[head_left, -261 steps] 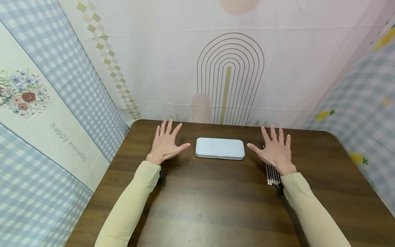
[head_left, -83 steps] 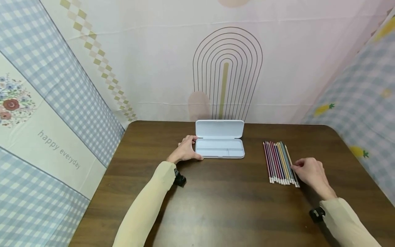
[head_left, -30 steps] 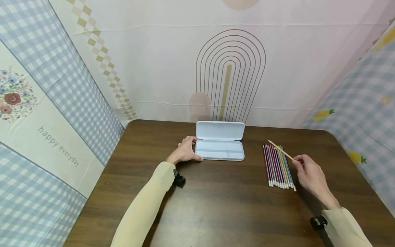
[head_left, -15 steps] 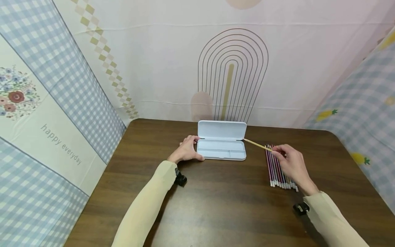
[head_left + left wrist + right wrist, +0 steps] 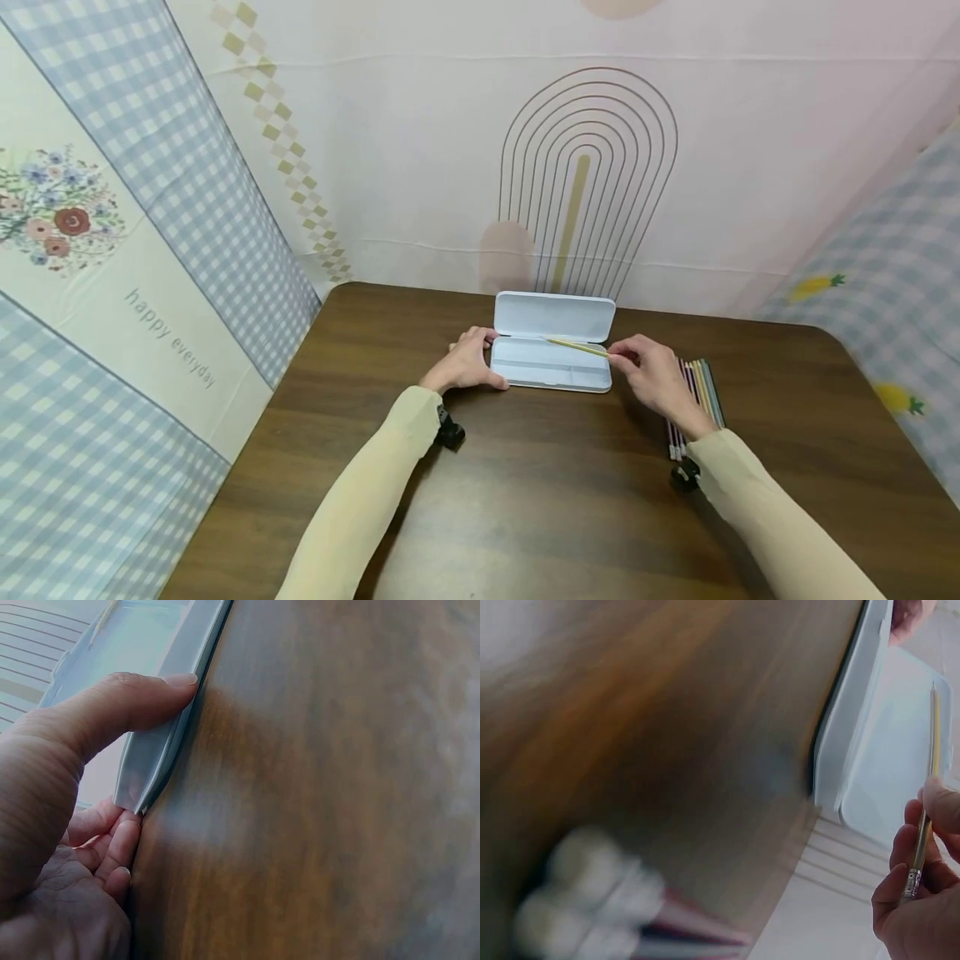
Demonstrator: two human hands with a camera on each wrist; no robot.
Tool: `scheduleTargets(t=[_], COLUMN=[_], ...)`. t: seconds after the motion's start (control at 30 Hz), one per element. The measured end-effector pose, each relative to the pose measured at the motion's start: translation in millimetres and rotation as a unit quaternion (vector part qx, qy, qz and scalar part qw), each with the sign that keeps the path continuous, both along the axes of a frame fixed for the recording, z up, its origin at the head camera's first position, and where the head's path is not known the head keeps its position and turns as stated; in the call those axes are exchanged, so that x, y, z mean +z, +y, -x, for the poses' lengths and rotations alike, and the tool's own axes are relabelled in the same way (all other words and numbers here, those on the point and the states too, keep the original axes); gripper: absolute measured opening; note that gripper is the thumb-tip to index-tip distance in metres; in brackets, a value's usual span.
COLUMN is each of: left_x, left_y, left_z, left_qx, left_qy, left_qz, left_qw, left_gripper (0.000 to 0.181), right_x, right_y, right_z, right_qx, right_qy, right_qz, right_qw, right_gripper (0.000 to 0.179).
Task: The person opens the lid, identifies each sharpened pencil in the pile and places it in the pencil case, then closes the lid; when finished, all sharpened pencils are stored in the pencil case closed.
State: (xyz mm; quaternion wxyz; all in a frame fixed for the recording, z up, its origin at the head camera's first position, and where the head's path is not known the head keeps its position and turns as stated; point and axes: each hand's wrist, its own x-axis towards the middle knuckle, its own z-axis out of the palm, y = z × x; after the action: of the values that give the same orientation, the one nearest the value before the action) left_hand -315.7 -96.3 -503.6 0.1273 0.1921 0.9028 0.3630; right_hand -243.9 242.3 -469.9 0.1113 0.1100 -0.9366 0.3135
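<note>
Presently, a yellow pencil point(image 5: 576, 346) is held slantwise over an opened pale pencil case point(image 5: 558, 387), with its sharpened tip directed toward the hinge; whether the case is touched by it cannot be told. Near its ferrule, the pencil is pinched between the thumb and fingers of the right hand point(image 5: 651, 373), which is placed just beside the case's right end. The lid point(image 5: 555, 315) is raised at the back, and the base is split into a long rear compartment point(image 5: 525, 350) and narrower front ones. At its left end, the case is gripped by the left hand point(image 5: 467, 360), with the thumb laid on the front edge. To the right, a row of coloured pencils point(image 5: 705, 387) is partly hidden by the right hand and wrist. All this is borne by a dark wooden desk point(image 5: 525, 500). Both arms are covered by pale sleeves point(image 5: 390, 442), and a small black device point(image 5: 450, 430) is worn at each wrist. Behind the desk, a printed cloth point(image 5: 405, 167) is hung.
</note>
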Motion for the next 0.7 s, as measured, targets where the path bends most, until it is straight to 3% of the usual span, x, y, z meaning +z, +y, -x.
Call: scheduleTargets(t=[0.23,0.7], left_x=[-1.4,-2.2], left_y=[0.6,0.3], left_z=[1.4,1.5], left_qx=[0.002,0.003], left_qy=[0.007,0.006], left_qz=[-0.002,-0.002], left_qw=[1.0000,1.0000], left_gripper=[0.095,0.094], right_x=[-10.8,-20.1], right_y=[-18,-44], right_z=[21.8,41.5], right_qx=[0.039,0.079], right_qy=[0.002,-0.021], right_qz=[0.016,-0.002], right_qw=[0.9991,0.9966], right_gripper=[0.008,0.009])
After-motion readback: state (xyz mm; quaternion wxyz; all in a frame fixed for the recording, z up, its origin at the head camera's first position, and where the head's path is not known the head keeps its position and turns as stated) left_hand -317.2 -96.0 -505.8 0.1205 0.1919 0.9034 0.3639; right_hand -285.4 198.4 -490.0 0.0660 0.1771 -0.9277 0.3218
